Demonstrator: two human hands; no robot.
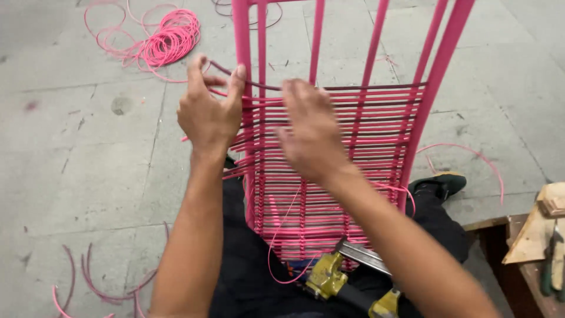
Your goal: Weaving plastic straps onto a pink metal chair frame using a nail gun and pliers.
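Left hand: your left hand (207, 112) pinches a dark maroon cord (265, 87) against the left rail of the pink metal frame (438, 70).
Right hand: your right hand (311, 132) lies spread, fingers loose, on the woven pink cords (376, 121), grasping nothing.
Frame: it leans across your lap, woven over its lower half.
Clamp: a yellow clamp (325, 278) sits at the frame's bottom edge.
Floor: a pink cord coil (168, 41) lies at the far left.

Both forearms are bare, with no sleeves, gloves, watch or rings visible on the left hand (207, 115) or right hand (311, 134). Legs are covered by black trousers (247, 265). One foot wears a dark shoe (440, 184) with a lighter sole edge.
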